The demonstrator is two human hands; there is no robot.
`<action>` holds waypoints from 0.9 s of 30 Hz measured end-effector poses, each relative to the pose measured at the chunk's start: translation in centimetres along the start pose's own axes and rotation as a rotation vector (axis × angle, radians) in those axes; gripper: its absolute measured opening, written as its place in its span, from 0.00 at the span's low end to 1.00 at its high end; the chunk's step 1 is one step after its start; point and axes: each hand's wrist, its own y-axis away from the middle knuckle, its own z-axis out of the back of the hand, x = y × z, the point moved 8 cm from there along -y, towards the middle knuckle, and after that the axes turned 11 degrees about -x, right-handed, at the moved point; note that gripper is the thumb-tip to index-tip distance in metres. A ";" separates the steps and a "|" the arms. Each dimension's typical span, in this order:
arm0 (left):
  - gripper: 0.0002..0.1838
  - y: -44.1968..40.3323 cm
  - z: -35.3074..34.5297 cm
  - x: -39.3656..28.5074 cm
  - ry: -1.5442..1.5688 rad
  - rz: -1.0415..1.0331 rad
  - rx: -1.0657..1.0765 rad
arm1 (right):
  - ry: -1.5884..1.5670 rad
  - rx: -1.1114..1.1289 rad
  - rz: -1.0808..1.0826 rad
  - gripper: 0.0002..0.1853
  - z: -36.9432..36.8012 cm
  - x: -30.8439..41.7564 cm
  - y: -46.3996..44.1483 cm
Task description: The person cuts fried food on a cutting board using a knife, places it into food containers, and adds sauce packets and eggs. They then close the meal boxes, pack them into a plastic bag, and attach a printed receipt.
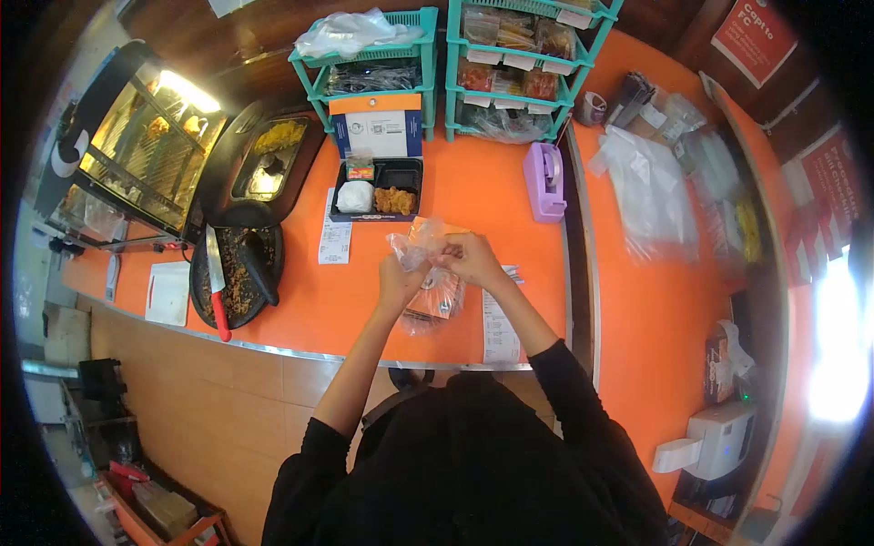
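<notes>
A clear plastic bag [435,300] with a box inside stands on the orange counter in front of me. My left hand [402,278] is closed on the gathered top of the bag. From the other side, my right hand [470,261] pinches the same bunched plastic, with the fingers of both hands close together. Just beyond the bag, a meal box [376,218] has its lid raised, showing a white wrapped ball [355,197] and fried chicken [395,201] in a black tray. A receipt [500,329] lies by my right forearm.
Another receipt [335,238] lies left of the meal box. Further left, a mortar [197,296] holds a pestle [259,268] and a red-handled knife [218,296]. Green racks [449,91] stand behind; a purple tape dispenser [544,187] and plastic bags [645,191] are at right.
</notes>
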 end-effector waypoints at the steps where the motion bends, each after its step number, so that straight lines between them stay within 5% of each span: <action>1: 0.15 0.1 -0.4 -0.3 0.020 0.009 0.069 | 0.101 0.055 0.063 0.13 -0.4 0.3 -0.1; 3: 0.16 0.5 -0.5 -0.8 0.038 0.022 0.138 | 0.198 0.113 0.123 0.13 -0.8 0.5 -0.1; 5: 0.18 0.4 -0.1 -1.6 -0.027 0.006 0.119 | 0.405 -0.178 0.348 0.14 1.4 2.5 -0.4; 9: 0.19 0.5 0.5 -1.5 -0.064 -0.165 -0.061 | 0.402 -0.236 0.361 0.16 1.7 3.2 0.5; 12: 0.18 0.7 0.2 -1.7 -0.151 -0.098 -0.009 | 0.285 -0.053 0.294 0.16 2.3 3.6 0.1; 14: 0.21 0.7 -0.1 -2.1 -0.037 -0.019 0.062 | 0.477 0.244 0.505 0.14 0.0 3.4 0.4; 17: 0.19 0.1 -1.2 0.3 -0.092 -0.056 0.081 | 0.545 0.326 0.691 0.11 -2.1 3.3 1.1; 21: 0.17 0.5 -0.6 -1.5 -0.106 -0.035 0.124 | 0.634 0.528 0.622 0.12 -3.1 2.3 0.4; 24: 0.16 -0.4 -0.2 -3.1 -0.196 -0.123 0.056 | 0.380 0.212 0.655 0.10 -0.5 1.8 1.1; 26: 0.12 -1.5 1.2 -4.9 -0.378 -0.057 -0.139 | 0.284 -0.147 0.587 0.09 5.6 -0.1 1.2; 27: 0.09 -2.1 2.0 -8.9 -0.267 -0.217 -0.325 | 0.247 -0.303 0.440 0.08 9.5 -2.4 0.3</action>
